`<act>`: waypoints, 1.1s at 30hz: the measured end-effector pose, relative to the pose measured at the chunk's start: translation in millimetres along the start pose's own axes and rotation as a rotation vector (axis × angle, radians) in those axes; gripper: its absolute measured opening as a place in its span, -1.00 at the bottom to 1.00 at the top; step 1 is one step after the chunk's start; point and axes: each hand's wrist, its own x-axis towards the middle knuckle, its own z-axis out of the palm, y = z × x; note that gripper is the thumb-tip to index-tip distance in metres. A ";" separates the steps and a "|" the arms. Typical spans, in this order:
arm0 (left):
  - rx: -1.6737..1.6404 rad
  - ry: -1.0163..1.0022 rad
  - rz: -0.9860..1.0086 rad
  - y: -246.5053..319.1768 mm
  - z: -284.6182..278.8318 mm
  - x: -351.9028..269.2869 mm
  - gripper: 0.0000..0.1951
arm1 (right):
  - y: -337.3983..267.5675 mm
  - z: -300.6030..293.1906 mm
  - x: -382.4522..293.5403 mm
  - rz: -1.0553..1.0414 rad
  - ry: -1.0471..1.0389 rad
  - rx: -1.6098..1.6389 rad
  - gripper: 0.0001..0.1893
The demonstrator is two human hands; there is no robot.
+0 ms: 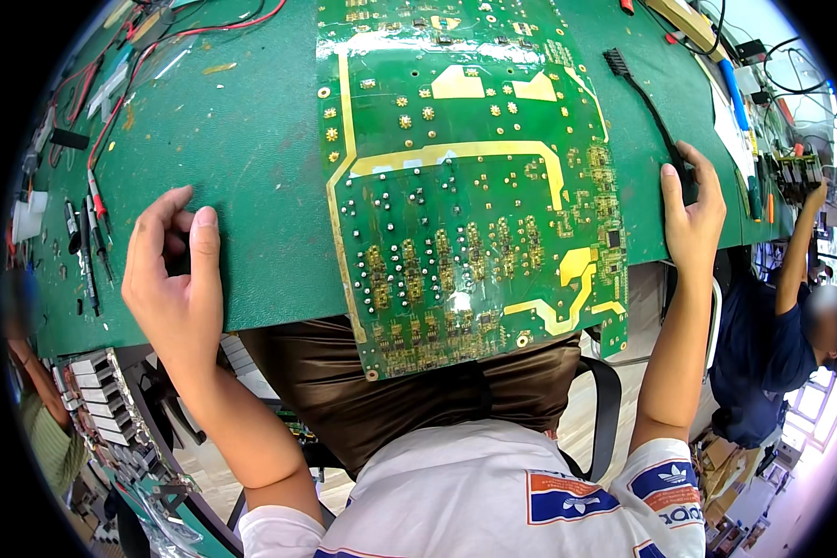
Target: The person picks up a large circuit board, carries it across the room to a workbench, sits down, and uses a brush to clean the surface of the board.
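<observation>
A large green printed circuit board (460, 192) lies in front of me on the green bench mat (272, 230). Its near edge juts out over the bench edge, above my lap. Solder joints, bare gold-coloured copper areas and rows of small chips cover its face. To the right of the board, my right hand (696, 213) has its thumb and fingers around the handle end of a black anti-static brush (647, 104); the bristles point away from me. My left hand (174, 265) rests at the bench edge left of the board, fingers curled and thumb apart, holding nothing visible.
Test probes (89, 237) and red and black leads (115, 118) lie on the left. Blue-handled and other tools (736, 94) line the right side. Another populated board (104, 397) is at lower left. Co-workers sit at both sides, one (774, 335) reaching towards the bench.
</observation>
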 end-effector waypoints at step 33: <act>-0.051 0.088 0.162 19.9 -15.3 2.2 -0.84 | 18.4 2.0 5.9 -0.027 0.190 0.079 -0.81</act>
